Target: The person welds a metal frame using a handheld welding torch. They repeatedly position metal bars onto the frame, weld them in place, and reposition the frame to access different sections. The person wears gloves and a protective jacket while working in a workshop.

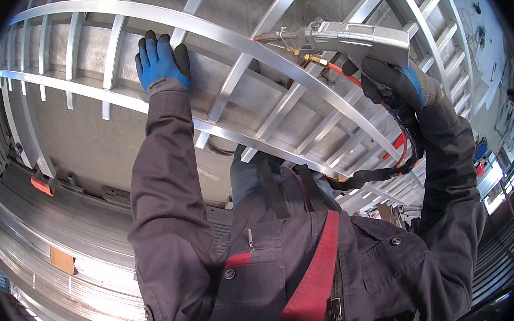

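Left hand (163,64), grip wide, over 1 metal frame (198,22); right hand (397,80), grip around 1 silver tool (356,39).

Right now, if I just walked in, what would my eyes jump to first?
Probably the big, shiny, ladder-like metal frame curving across the top, with a left hand in a bright blue glove spread over it. Next, perhaps, the chunky silver tool at upper right, gripped by the gloved right hand, its narrow tip at the curved rail. Lower down, a red band slants across the dark work clothes.
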`<state>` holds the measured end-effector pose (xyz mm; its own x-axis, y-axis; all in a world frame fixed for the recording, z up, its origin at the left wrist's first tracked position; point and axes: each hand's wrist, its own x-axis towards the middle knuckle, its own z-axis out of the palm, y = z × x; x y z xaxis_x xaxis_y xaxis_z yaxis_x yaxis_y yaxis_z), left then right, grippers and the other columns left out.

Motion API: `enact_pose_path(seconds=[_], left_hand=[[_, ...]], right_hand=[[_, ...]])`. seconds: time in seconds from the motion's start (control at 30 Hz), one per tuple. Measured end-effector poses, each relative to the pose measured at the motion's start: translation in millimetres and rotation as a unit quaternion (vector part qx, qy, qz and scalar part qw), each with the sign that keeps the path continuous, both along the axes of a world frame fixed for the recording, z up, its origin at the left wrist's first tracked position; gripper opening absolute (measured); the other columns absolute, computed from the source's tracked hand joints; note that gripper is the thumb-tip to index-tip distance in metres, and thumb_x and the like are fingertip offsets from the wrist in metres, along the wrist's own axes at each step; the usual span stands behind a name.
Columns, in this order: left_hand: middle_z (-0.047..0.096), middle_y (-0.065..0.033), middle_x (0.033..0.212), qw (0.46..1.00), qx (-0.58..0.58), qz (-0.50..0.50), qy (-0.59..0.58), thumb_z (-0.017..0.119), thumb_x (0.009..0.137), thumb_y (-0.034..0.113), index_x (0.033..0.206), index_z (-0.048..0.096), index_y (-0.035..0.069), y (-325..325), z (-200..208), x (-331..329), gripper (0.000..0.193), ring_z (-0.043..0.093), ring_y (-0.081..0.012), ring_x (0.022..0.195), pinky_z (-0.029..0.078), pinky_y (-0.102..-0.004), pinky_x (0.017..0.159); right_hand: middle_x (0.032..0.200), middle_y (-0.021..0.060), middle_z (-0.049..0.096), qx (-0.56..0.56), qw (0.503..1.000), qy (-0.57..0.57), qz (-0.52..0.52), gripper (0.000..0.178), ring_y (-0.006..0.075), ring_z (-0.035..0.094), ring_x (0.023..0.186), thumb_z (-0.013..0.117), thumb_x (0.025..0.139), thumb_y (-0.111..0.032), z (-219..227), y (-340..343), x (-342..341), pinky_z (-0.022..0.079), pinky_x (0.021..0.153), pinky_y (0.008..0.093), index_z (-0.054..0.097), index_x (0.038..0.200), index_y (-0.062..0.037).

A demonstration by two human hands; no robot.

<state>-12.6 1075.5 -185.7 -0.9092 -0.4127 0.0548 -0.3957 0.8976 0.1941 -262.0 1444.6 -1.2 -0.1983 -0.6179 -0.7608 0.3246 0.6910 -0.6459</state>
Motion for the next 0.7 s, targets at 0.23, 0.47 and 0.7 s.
enact_pose_path(seconds=[0.23,0.47,0.7], left_hand=[[0.052,-0.0196,0.153,1.0,-0.003,-0.001,0.007,0.057,0.102,0.043,0.133,0.062,0.01,0.4,-0.8,0.4,0.045,0.046,-0.0427,0.142,0.035,-0.0571,0.117],[0.054,-0.0197,0.149,1.0,-0.011,-0.007,0.008,0.06,0.098,0.04,0.131,0.061,0.01,0.1,0.6,-2.0,0.045,0.048,-0.0423,0.14,0.037,-0.0559,0.114],[0.047,-0.0176,0.154,1.0,0.002,0.005,-0.027,0.06,0.098,0.039,0.136,0.056,0.011,1.9,4.8,-2.1,0.048,0.042,-0.0411,0.145,0.032,-0.0552,0.119]], right_hand=[[0.069,0.0035,0.062,-0.05,0.998,0.005,0.047,0.038,0.011,0.059,0.056,0.06,0.106,-0.037,-17.8,7.6,-7.3,0.047,0.048,0.0269,0.071,0.111,-0.0012],[0.07,0.0047,0.062,-0.034,0.998,0.011,0.044,0.035,0.0111,0.059,0.057,0.06,0.105,-0.035,-14.2,6.1,-8.5,0.048,0.049,0.0271,0.07,0.107,-0.0014],[0.069,0.0031,0.061,-0.04,0.999,-0.017,-0.007,0.035,0.0109,0.058,0.056,0.063,0.103,-0.035,-6.8,0.2,-3.7,0.046,0.048,0.0263,0.071,0.104,-0.0016]])
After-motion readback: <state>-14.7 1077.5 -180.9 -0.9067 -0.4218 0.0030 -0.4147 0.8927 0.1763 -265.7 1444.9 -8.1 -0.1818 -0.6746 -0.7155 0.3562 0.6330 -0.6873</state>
